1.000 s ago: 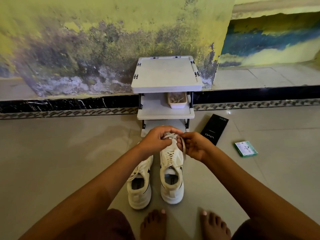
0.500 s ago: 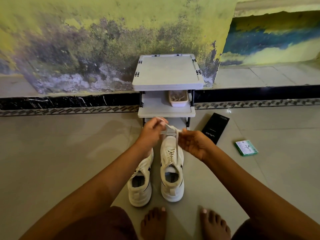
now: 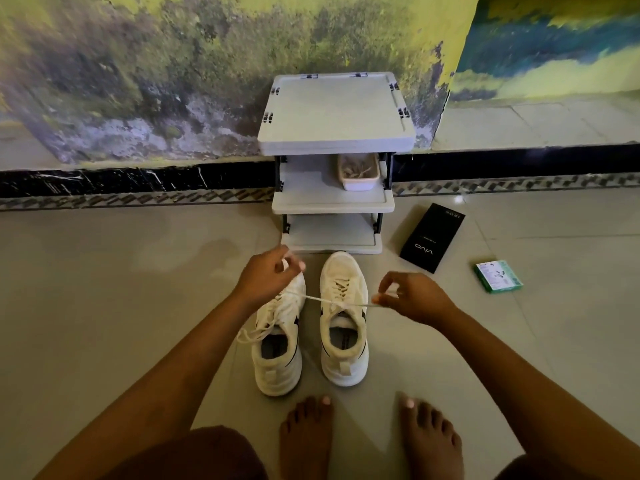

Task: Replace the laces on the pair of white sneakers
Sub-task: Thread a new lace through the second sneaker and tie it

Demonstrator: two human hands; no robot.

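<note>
lace (image 3: 337, 301) taut, pinched between left hand (image 3: 266, 277), right hand (image 3: 412, 297)

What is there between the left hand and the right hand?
In the head view, a white lace runs taut from the left hand to the right hand, crossing above the right sneaker.

Hands: my left hand (image 3: 268, 277) and right hand (image 3: 410, 299) have drawn apart.
Lace: the lace (image 3: 337, 301) now stretches taut across the right sneaker (image 3: 343, 320).
</note>
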